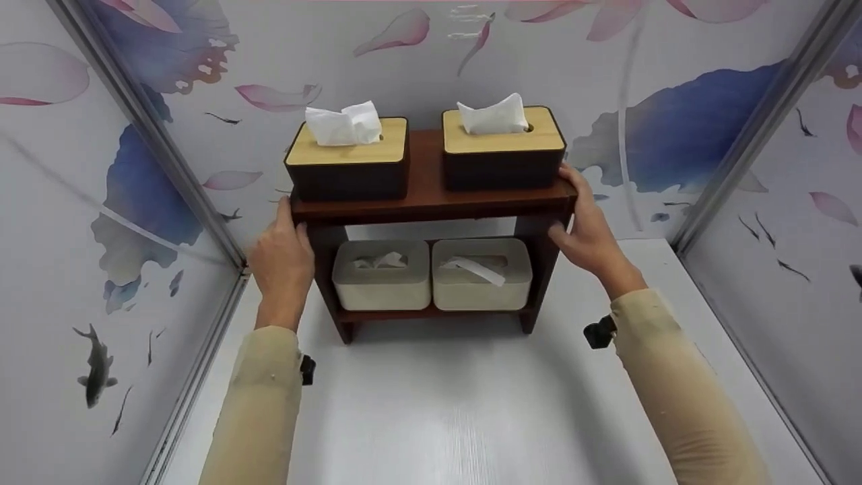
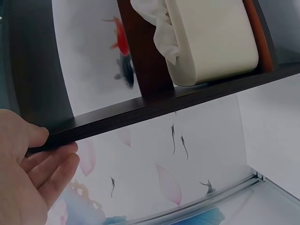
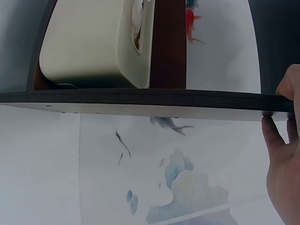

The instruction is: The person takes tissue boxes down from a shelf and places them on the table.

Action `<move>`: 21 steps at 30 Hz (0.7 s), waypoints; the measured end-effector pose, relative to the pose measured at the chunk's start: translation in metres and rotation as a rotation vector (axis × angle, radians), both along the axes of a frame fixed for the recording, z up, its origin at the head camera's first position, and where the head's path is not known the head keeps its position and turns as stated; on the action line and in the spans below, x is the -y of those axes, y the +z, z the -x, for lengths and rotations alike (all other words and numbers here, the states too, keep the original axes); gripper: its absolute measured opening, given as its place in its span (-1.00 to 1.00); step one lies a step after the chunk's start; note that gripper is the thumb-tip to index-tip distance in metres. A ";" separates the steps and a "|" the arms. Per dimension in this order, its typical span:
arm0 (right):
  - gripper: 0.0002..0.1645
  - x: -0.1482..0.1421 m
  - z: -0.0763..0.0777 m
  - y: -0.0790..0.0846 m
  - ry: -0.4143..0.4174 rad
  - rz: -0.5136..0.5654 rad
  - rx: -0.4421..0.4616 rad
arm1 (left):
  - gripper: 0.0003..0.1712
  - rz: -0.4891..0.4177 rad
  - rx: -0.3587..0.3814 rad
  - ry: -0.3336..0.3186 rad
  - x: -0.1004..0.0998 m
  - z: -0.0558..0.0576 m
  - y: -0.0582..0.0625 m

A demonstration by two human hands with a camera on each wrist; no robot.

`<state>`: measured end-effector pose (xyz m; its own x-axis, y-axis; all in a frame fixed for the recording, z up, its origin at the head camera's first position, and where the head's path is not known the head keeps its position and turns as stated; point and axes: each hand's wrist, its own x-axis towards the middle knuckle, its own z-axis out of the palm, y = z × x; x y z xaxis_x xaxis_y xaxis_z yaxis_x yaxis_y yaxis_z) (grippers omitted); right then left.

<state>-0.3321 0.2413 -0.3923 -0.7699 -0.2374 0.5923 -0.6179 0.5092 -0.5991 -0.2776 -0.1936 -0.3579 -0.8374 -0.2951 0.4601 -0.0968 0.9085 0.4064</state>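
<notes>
A dark brown two-tier shelf stands upright between my two hands. My left hand grips the upper part of its left side panel, thumb on the inner face and fingers outside, as the left wrist view shows. On the opposite side panel, my right hand holds the same height, thumb in front and fingers behind. Two black tissue boxes with wooden lids, a left one and a right one, sit on the top board. Below, two cream tissue boxes, left and right, stand side by side on the lower board.
Under the shelf is a white, glossy table surface. Panels printed with petals, leaves and fish surround it: a back wall, a left wall and a right wall. Metal corner posts join them.
</notes>
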 end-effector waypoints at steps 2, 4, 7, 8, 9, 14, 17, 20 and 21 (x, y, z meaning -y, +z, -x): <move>0.05 -0.006 -0.001 0.000 -0.001 -0.004 0.009 | -0.42 0.023 0.005 -0.002 -0.006 0.000 0.000; 0.05 -0.012 -0.002 0.000 0.000 -0.006 0.017 | -0.42 0.047 -0.005 -0.004 -0.011 0.000 -0.001; 0.02 -0.020 -0.003 0.002 0.001 -0.007 0.029 | -0.40 0.103 -0.025 -0.022 -0.018 -0.001 -0.002; 0.02 -0.022 -0.004 0.003 -0.001 -0.009 0.030 | -0.39 0.127 -0.031 -0.027 -0.020 -0.001 -0.002; 0.02 -0.024 -0.004 0.004 -0.006 -0.013 0.030 | -0.39 0.152 -0.039 -0.032 -0.022 -0.002 -0.003; 0.04 -0.032 -0.005 0.006 -0.008 -0.001 0.052 | -0.38 0.251 -0.096 -0.051 -0.029 -0.002 -0.007; 0.02 -0.036 -0.005 0.007 -0.011 0.009 0.059 | -0.35 0.288 -0.114 -0.074 -0.031 -0.003 -0.009; 0.01 -0.039 -0.007 0.007 -0.026 -0.016 0.068 | -0.28 0.313 -0.105 -0.096 -0.032 -0.004 -0.010; 0.01 -0.040 -0.008 0.007 -0.031 -0.025 0.069 | -0.28 0.321 -0.097 -0.104 -0.032 -0.004 -0.010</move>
<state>-0.3240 0.2809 -0.3856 -0.8161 -0.2268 0.5315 -0.5590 0.5432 -0.6265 -0.2733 -0.1619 -0.3674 -0.8030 -0.0378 0.5948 0.0281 0.9945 0.1012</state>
